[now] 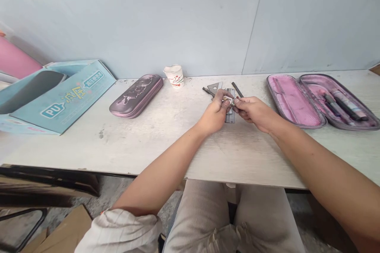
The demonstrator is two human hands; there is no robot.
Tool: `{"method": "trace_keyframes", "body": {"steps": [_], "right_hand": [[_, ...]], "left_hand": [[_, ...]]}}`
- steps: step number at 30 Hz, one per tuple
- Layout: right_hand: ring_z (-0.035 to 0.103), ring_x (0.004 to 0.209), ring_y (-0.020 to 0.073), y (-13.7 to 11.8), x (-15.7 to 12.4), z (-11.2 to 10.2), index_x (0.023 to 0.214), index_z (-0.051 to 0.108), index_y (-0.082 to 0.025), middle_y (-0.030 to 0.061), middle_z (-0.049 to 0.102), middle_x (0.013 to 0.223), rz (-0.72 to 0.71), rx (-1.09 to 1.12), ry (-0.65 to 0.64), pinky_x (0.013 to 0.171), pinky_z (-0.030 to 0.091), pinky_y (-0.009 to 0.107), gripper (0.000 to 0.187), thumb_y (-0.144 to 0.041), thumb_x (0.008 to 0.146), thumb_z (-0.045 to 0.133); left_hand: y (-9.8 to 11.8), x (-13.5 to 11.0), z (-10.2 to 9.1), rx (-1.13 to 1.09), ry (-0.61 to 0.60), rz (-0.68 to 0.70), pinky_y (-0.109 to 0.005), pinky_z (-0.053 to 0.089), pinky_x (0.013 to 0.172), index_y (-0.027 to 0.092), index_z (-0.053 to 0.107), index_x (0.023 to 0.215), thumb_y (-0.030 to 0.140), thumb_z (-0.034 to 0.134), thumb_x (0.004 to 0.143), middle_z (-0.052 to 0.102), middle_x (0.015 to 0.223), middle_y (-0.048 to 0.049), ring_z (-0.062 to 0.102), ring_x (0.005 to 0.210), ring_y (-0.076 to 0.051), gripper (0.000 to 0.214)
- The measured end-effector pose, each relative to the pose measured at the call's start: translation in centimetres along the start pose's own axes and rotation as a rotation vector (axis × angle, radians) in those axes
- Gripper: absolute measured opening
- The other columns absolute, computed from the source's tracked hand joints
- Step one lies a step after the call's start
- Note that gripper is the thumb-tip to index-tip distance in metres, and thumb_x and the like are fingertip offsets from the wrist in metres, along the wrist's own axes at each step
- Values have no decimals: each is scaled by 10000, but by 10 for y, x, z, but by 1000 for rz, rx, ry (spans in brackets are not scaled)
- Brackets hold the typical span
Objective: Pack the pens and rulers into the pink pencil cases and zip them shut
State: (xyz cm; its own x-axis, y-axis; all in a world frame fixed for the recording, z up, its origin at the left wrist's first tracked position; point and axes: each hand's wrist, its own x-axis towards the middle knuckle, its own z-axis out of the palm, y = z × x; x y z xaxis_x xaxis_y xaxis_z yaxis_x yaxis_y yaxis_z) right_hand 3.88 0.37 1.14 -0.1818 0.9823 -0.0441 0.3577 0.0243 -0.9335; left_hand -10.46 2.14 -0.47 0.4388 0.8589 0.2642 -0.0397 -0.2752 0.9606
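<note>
Your left hand (218, 108) and right hand (248, 107) meet over table (154, 142), fingertips of both pinching small pale item (232, 102), too small to identify. Item sits between your fingers, above clear ruler (230, 119) lying on tabletop. Near your left fingers, set square (213, 87); just beyond your hands, dark stick-like piece (236, 89). To your right, open pink-lined pencil case (292, 104) with pens inside. To your left, paper cup (174, 77) and closed pencil case (137, 97)

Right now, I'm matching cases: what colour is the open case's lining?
The open case's lining is pink, clearest in the head view.
</note>
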Motion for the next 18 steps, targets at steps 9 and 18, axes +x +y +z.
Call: {"method": "trace_keyframes", "body": {"steps": [9, 18], "right_hand": [[515, 657, 178, 5, -4, 7, 813, 541, -170, 86, 601, 752, -346, -714, 327, 543, 256, 272, 325, -401, 883, 323], [469, 535, 133, 7, 0, -2, 633, 516, -178, 11, 508, 536, -215, -380, 111, 536, 293, 251, 429, -443, 883, 289]], "left_hand": [[0, 5, 3, -170, 107, -83, -190, 322, 554, 192, 444, 893, 173, 420, 883, 412, 636, 54, 377, 540, -57, 33], [0, 2, 4, -45, 16, -43, -201, 332, 582, 189, 436, 917, 166, 397, 888, 455, 624, 47, 401, 576, -72, 54]]}}
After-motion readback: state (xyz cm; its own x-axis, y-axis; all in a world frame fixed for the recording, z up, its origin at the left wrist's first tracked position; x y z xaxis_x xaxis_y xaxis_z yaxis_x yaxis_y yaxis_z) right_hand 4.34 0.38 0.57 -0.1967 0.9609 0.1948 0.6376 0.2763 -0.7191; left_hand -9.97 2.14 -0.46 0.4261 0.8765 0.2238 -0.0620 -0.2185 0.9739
